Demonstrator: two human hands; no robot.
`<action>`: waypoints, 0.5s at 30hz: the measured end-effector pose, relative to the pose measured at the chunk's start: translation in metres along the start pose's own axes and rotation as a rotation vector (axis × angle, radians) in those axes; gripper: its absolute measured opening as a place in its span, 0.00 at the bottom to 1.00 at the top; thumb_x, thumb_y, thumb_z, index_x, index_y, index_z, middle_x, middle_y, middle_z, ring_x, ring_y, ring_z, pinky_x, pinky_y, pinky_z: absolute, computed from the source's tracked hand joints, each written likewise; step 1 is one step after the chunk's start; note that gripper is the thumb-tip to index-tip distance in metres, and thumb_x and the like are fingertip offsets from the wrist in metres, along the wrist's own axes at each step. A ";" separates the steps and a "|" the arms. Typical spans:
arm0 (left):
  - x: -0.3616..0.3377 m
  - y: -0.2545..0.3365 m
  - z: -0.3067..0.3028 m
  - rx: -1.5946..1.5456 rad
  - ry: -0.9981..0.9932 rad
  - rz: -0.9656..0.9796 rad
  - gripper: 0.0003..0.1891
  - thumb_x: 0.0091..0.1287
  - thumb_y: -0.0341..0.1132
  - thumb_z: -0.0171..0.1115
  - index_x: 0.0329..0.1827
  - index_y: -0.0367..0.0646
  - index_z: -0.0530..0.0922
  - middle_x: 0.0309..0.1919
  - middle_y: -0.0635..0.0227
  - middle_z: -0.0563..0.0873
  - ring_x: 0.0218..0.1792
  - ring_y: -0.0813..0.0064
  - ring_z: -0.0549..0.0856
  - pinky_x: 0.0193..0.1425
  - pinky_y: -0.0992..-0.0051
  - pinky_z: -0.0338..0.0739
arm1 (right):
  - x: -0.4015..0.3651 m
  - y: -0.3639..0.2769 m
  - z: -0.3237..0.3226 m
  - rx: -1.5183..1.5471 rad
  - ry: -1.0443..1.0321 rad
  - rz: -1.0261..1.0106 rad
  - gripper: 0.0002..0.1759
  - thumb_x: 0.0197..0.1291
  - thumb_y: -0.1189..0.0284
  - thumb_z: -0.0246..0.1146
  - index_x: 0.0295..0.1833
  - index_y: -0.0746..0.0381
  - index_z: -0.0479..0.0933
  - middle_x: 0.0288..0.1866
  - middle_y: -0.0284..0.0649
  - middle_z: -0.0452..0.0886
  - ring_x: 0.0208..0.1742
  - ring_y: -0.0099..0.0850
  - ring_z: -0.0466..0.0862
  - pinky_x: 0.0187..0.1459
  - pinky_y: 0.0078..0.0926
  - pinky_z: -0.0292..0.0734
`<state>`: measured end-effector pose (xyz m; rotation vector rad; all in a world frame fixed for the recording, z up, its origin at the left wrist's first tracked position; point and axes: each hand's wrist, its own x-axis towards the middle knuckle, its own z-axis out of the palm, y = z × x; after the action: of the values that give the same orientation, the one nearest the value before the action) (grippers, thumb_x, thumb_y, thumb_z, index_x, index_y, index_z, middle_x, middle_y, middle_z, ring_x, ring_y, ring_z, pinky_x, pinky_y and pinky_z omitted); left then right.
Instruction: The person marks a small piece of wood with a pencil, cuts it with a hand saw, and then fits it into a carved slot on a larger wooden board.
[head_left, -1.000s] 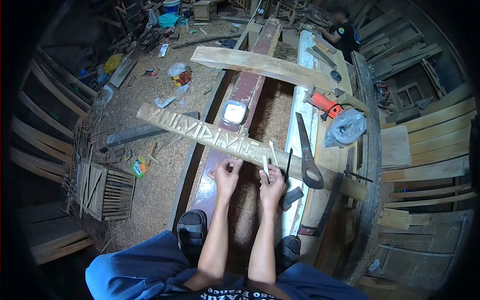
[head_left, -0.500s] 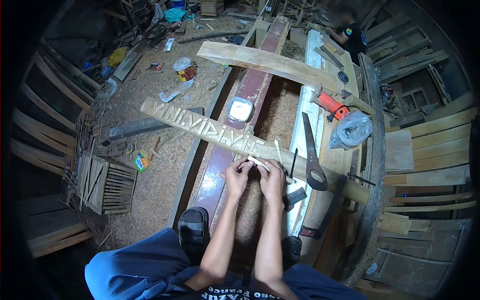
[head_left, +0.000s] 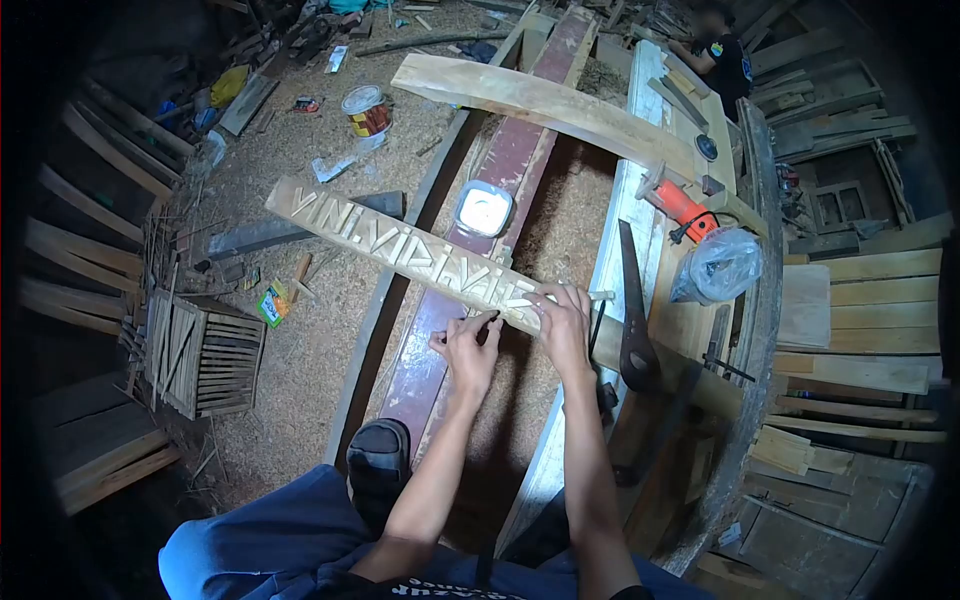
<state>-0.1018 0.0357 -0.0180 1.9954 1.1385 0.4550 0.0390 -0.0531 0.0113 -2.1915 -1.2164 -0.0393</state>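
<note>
A long wooden plank point(head_left: 330, 222) with raised wooden letters lies across a maroon beam point(head_left: 425, 345). My right hand point(head_left: 563, 325) rests over the right end of the lettering, fingers bent down around a small pale strip at the plank. Just below the plank's edge is my left hand point(head_left: 468, 352), its thumb and fingers apart with nothing visible between them. A square tub of white paste point(head_left: 484, 210) stands on the beam above the lettering. To the right of my right hand lies a handsaw point(head_left: 636, 330).
A curved board point(head_left: 540, 103) crosses the bench behind. A red power tool point(head_left: 684, 208) and a clear plastic bag point(head_left: 720, 265) lie at the right. A paint can point(head_left: 367, 112) and a slatted crate point(head_left: 205, 355) stand on the ground. A person point(head_left: 718, 60) is at the upper right.
My hands have moved apart. The right has gone up onto the plank with the pale strip, and the left has let go of it. The camera view has shifted slightly.
</note>
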 end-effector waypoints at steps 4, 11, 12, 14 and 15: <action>0.003 -0.002 0.006 0.006 -0.007 -0.024 0.13 0.70 0.42 0.69 0.52 0.50 0.90 0.44 0.66 0.92 0.51 0.66 0.81 0.73 0.46 0.51 | 0.004 -0.001 0.002 -0.014 -0.045 -0.027 0.14 0.54 0.81 0.66 0.45 0.57 0.89 0.47 0.37 0.82 0.53 0.39 0.79 0.63 0.40 0.69; 0.005 -0.006 0.011 0.043 0.047 0.061 0.12 0.69 0.44 0.70 0.51 0.52 0.91 0.41 0.68 0.92 0.47 0.66 0.82 0.66 0.50 0.54 | 0.003 0.000 0.008 0.014 -0.052 -0.016 0.14 0.54 0.81 0.66 0.44 0.56 0.89 0.46 0.37 0.82 0.55 0.40 0.79 0.67 0.42 0.68; 0.006 -0.006 0.012 0.054 0.054 0.075 0.12 0.69 0.43 0.70 0.51 0.52 0.91 0.41 0.68 0.92 0.47 0.66 0.82 0.66 0.50 0.54 | 0.003 -0.001 0.008 0.010 -0.061 -0.005 0.14 0.54 0.80 0.66 0.44 0.56 0.89 0.46 0.37 0.82 0.55 0.40 0.79 0.68 0.42 0.67; 0.006 -0.006 0.013 0.063 0.059 0.089 0.12 0.70 0.43 0.70 0.51 0.51 0.91 0.41 0.68 0.93 0.47 0.65 0.81 0.66 0.50 0.54 | 0.002 -0.001 0.008 0.007 -0.053 0.000 0.14 0.54 0.80 0.66 0.44 0.56 0.90 0.47 0.37 0.82 0.55 0.40 0.79 0.68 0.43 0.67; 0.006 -0.006 0.014 0.057 0.054 0.082 0.12 0.70 0.44 0.70 0.51 0.51 0.91 0.41 0.67 0.93 0.47 0.65 0.81 0.66 0.50 0.54 | 0.002 -0.001 0.008 0.003 -0.045 0.005 0.14 0.54 0.80 0.66 0.44 0.56 0.90 0.47 0.37 0.82 0.56 0.40 0.79 0.69 0.43 0.67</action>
<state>-0.0931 0.0364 -0.0314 2.0960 1.1171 0.5267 0.0375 -0.0469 0.0059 -2.2039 -1.2346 0.0132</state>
